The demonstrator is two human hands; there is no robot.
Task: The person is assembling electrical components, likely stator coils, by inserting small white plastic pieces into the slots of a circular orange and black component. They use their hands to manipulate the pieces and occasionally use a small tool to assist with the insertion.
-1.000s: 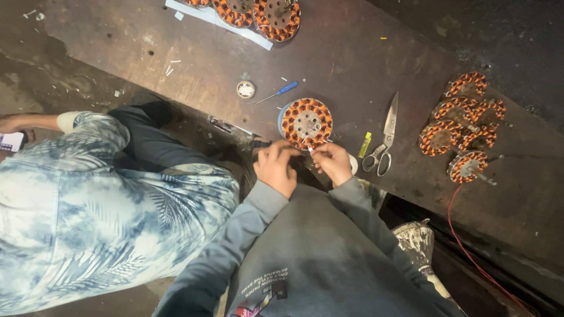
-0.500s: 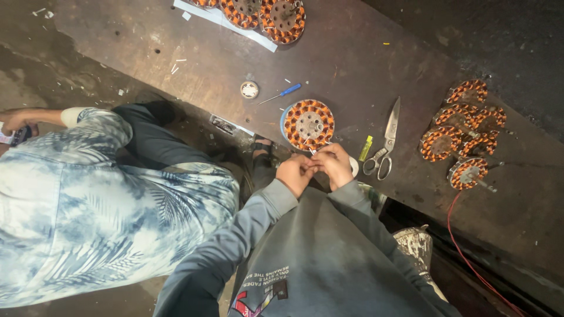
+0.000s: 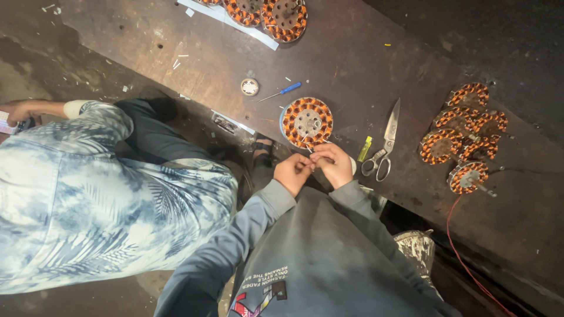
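Observation:
A round stator point(image 3: 306, 122) wound with orange copper coils lies on the dark workbench point(image 3: 364, 64) right in front of me. My left hand point(image 3: 292, 172) and my right hand point(image 3: 333, 164) meet just below it, fingers pinched together on thin wire ends that lead from the stator. The wire itself is too fine to see clearly. Grey sleeves cover both my arms.
Scissors point(image 3: 384, 144) and a small yellow-green piece point(image 3: 365, 148) lie right of my hands. A blue screwdriver point(image 3: 281, 91) and a small round part point(image 3: 249, 87) sit behind the stator. More wound stators point(image 3: 464, 132) are piled at right and others point(image 3: 267, 12) at the top. A person in a tie-dye shirt point(image 3: 88, 205) crouches at left.
My hands stay together below the stator, shifting slightly right and down relative to it. The person at left has barely moved.

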